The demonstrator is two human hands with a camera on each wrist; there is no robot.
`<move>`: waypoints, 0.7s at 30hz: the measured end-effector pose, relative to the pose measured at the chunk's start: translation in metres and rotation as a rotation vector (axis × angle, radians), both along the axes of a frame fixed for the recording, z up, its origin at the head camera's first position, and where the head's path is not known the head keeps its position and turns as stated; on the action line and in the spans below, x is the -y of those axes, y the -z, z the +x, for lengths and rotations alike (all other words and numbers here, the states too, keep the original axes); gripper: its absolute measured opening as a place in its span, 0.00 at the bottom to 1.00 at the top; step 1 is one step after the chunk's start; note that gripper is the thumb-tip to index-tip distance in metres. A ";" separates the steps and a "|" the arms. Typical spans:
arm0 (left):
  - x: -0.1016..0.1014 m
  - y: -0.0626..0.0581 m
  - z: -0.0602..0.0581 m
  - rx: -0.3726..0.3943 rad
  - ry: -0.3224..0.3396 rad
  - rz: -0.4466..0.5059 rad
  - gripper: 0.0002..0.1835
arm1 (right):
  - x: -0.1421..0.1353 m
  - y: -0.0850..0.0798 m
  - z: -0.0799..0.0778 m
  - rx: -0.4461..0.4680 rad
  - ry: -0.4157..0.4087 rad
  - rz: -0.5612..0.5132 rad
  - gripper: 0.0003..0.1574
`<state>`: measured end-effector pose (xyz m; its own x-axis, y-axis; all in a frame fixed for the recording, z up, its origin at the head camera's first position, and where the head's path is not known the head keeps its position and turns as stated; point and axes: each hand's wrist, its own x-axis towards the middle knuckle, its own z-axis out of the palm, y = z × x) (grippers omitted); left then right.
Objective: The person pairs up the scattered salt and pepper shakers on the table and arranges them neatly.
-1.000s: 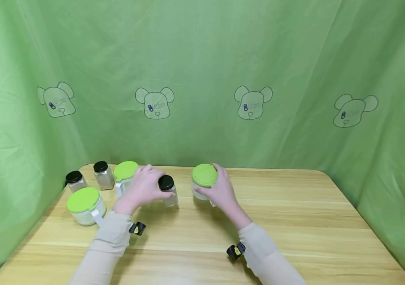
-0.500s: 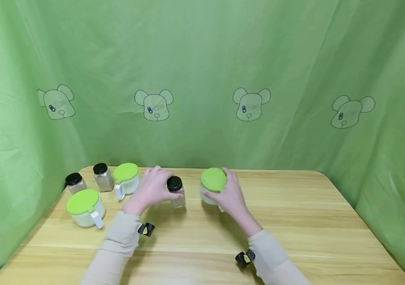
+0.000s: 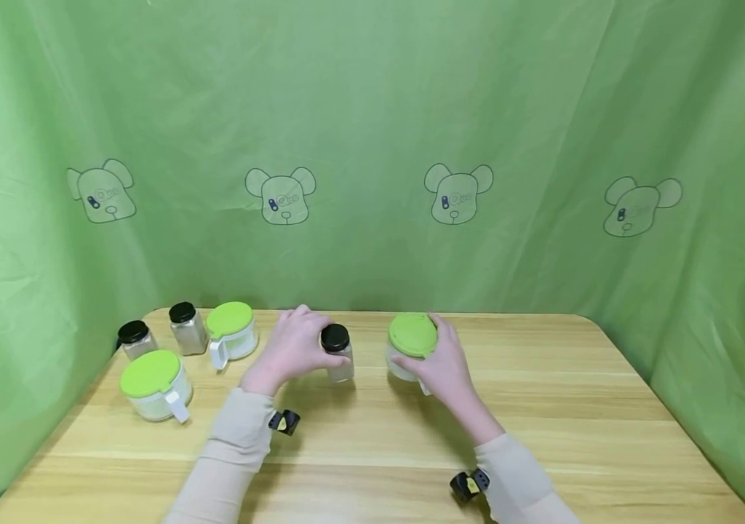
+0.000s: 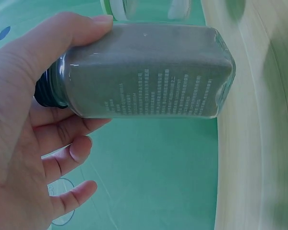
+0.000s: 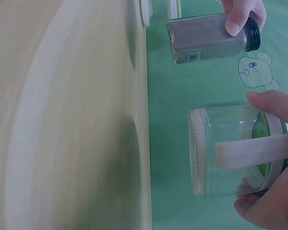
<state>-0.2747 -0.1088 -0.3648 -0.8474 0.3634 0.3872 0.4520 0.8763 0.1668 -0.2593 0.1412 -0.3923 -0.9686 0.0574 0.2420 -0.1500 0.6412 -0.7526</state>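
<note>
My left hand (image 3: pixel 295 346) grips a square glass spice jar (image 4: pixel 149 72) near its black lid, thumb on one side and fingers on the other. Grey powder fills the jar, and white print shows on one side. To its right, my right hand (image 3: pixel 446 365) holds a round glass seasoning jar (image 5: pixel 230 184) around its green lid (image 3: pixel 413 335). This jar has a white handle (image 5: pixel 247 153) and looks almost see-through. In the right wrist view, both jars hang above the table, apart from each other.
On the table's left stand two more green-lidded seasoning jars (image 3: pixel 158 406) (image 3: pixel 240 343) with white handles. Two black-lidded spice jars (image 3: pixel 189 336) (image 3: pixel 140 348) stand beside them. A green curtain (image 3: pixel 372 247) rises behind the wooden table (image 3: pixel 575 407).
Both hands have moved to the right together, each carrying its jar. The jars on the left have stayed in place.
</note>
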 end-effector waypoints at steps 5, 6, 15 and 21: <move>-0.008 0.000 0.000 0.004 0.015 0.004 0.31 | -0.008 0.004 0.002 -0.009 0.026 -0.002 0.64; -0.009 0.000 0.000 0.007 0.018 0.004 0.31 | -0.009 0.005 0.002 -0.008 0.029 -0.001 0.64; -0.021 0.000 -0.001 0.010 0.042 0.006 0.31 | -0.022 0.004 0.006 -0.013 0.043 -0.010 0.62; -0.030 0.000 -0.003 0.008 0.052 -0.002 0.32 | -0.035 0.005 0.009 -0.026 0.053 0.011 0.62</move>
